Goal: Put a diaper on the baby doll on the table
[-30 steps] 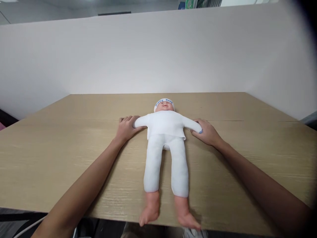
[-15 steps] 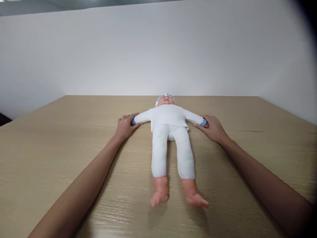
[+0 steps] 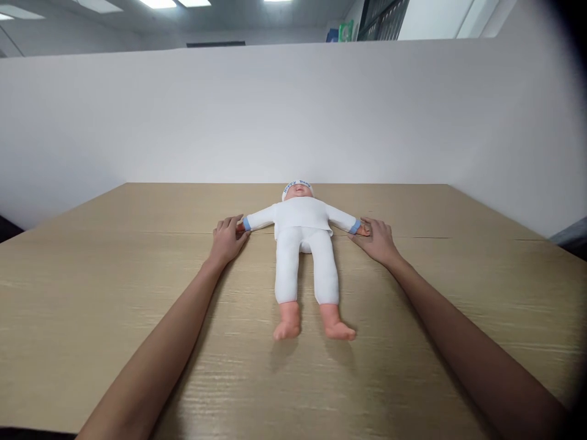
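A baby doll point(image 3: 302, 212) in a white top, white trousers and a white cap with blue lettering lies on its back on the table. Its arms are spread wide and its bare feet point toward me. At the left, my left hand point(image 3: 226, 238) is closed around the doll's hand, just beyond the blue cuff. My right hand point(image 3: 380, 242) holds the doll's other hand between thumb and fingers, and part of that small hand shows beside the blue cuff.
The wood-grain table point(image 3: 137, 293) stretches out under both forearms, with a thin seam across it. A white partition point(image 3: 293, 116) rises behind its far edge. Beyond the partition are ceiling lights and a green item point(image 3: 345, 31).
My hands have slid outward off the doll's cuffs onto its hands, so both blue cuffs show more. The view has tilted up and moved back, making the doll look smaller.
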`<act>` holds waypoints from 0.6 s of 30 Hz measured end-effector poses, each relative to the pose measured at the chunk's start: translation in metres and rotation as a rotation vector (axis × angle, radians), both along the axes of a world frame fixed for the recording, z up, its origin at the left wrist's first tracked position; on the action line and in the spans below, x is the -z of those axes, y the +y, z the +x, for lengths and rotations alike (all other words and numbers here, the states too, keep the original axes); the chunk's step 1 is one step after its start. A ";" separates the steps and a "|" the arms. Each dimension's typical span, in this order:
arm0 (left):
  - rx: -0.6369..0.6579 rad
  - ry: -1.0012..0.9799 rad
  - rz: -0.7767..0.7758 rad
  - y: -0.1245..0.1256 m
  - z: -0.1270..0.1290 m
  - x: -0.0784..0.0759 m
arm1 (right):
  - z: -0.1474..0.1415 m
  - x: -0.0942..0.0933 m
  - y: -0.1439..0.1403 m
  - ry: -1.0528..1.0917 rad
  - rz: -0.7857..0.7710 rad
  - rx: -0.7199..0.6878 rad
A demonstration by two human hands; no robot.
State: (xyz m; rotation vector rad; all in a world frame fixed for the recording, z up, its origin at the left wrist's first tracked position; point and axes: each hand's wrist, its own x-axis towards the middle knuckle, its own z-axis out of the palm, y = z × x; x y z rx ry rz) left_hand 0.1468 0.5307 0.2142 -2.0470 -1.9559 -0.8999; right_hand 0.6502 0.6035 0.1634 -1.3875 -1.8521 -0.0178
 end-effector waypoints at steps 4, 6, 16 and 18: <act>-0.041 -0.086 0.122 -0.027 0.018 -0.005 | -0.012 -0.005 -0.037 0.026 0.067 0.049; -0.006 -0.157 0.177 -0.046 0.038 -0.016 | -0.024 -0.017 -0.064 0.038 0.098 0.054; 0.647 -0.425 0.118 -0.326 0.167 0.009 | -0.064 -0.062 -0.368 0.314 0.243 -0.090; 0.723 -0.376 -0.009 -0.381 0.165 0.060 | -0.052 -0.010 -0.421 0.168 0.278 -0.227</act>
